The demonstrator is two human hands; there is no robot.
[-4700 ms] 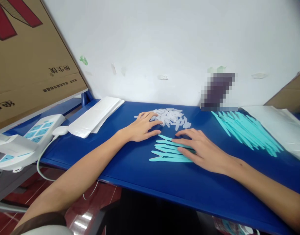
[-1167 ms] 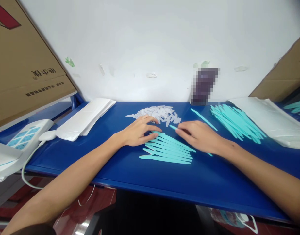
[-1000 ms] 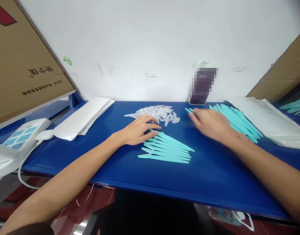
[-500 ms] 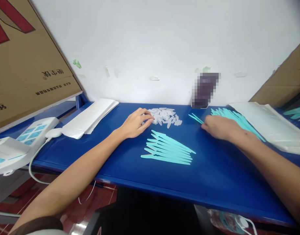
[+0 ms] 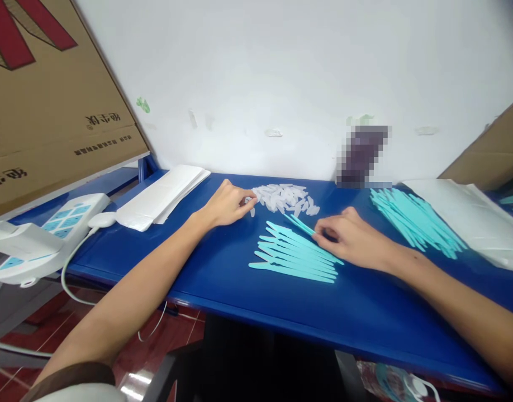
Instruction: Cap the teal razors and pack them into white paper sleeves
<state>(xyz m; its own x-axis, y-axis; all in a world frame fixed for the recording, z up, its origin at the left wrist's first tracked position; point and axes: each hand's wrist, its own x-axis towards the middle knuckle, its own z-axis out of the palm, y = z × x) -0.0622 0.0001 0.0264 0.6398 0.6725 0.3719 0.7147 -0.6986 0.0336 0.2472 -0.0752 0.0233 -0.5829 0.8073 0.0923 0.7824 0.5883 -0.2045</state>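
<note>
My left hand (image 5: 230,204) is at the left edge of a pile of small translucent white blade caps (image 5: 281,196). Its thumb and index finger are pinched together; whether a cap is between them I cannot make out. In my right hand (image 5: 344,237), thumb and fingers pinch the ends of a pair of slim turquoise eyebrow razors (image 5: 298,223), which point up and left toward the caps. Just below them, several more eyebrow razors (image 5: 296,255) lie fanned in a row on the blue table. A bigger heap of turquoise razors (image 5: 416,223) rests to the right.
White flat bags (image 5: 166,195) lie at the back left beside a power strip (image 5: 59,229) with a plugged cable. Clear plastic bags (image 5: 461,218) are at the right. A blurred phone (image 5: 361,156) leans on the wall. A large cardboard box (image 5: 59,95) stands at left.
My right hand has moved left from beside the heap, carrying the razors over to the fanned row. My left fingers have closed into a pinch at the pile. The view has shifted slightly.
</note>
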